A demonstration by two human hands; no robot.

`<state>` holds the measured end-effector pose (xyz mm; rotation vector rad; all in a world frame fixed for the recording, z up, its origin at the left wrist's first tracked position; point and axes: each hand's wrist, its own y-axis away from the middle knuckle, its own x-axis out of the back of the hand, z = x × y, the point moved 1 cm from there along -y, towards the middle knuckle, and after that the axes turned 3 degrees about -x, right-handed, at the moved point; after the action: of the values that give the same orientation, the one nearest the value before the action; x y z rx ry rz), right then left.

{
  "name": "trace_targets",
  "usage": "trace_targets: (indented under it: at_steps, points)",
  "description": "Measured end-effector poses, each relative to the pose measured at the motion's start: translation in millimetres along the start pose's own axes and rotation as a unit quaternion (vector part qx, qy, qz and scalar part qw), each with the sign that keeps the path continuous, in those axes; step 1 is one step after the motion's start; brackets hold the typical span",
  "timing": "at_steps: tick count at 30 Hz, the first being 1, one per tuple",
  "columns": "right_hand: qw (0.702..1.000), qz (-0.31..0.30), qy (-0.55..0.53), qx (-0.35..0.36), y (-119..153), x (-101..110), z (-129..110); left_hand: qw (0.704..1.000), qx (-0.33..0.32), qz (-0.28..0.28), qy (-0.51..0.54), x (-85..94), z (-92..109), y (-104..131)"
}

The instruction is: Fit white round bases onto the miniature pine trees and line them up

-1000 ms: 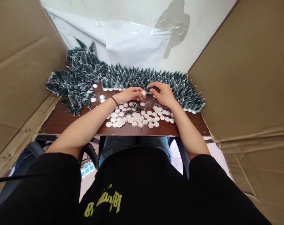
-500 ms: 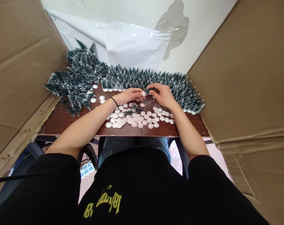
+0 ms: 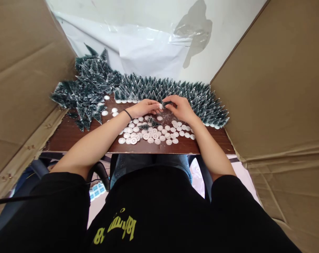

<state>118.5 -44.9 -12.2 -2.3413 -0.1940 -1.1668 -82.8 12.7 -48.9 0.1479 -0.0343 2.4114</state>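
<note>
My left hand (image 3: 146, 107) pinches a white disc (image 3: 160, 106) at its fingertips. Close on its right, my right hand (image 3: 180, 107) has its thumb and fingers closed round a small frosted green tree (image 3: 167, 103), whose base end meets the disc. Below my hands, many white discs (image 3: 155, 135) lie scattered and overlapping on the brown table, and a couple of loose small trees (image 3: 144, 127) rest among them. Behind my hands stand dense rows of upright trees (image 3: 148, 86) on white bases.
A heap of loose trees (image 3: 89, 84) lies at the table's left, with a few white discs (image 3: 114, 110) beside it. Brown sheets (image 3: 275, 84) rise on both sides, and a white plastic-covered wall (image 3: 148, 42) stands behind. The table's front edge (image 3: 154, 153) is near my body.
My right hand has shifted slightly, its fingers a little nearer the disc. My left hand has hardly moved and still holds the disc.
</note>
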Motion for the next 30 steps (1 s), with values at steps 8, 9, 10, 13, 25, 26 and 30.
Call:
trace_targets:
  at_steps: [8,9,10,13,25,26,30]
  points:
    - [0.998,0.003,0.000,0.055,1,-1,-8,0.998,-0.015,-0.001,-0.059,-2.8,12,8]
    - [0.998,0.011,0.000,0.063,1,2,-11,0.998,-0.021,0.008,-0.059,-4.3,17,10]
    - [0.998,0.018,0.003,0.067,1,7,-13,0.998,-0.028,0.020,-0.055,-6.1,21,10]
    - [0.998,0.020,0.020,0.051,2,27,-20,0.998,-0.036,0.046,-0.038,-13.7,37,9]
    - [0.998,-0.008,0.053,-0.011,25,73,19,0.976,-0.006,-0.030,-0.214,-49.8,43,-34]
    - [0.998,-0.013,0.060,-0.014,27,73,22,0.973,-0.015,-0.045,-0.227,-52.6,40,-37]
    - [0.995,-0.031,0.091,-0.027,35,71,33,0.958,-0.027,-0.096,-0.269,-68.7,33,-46]
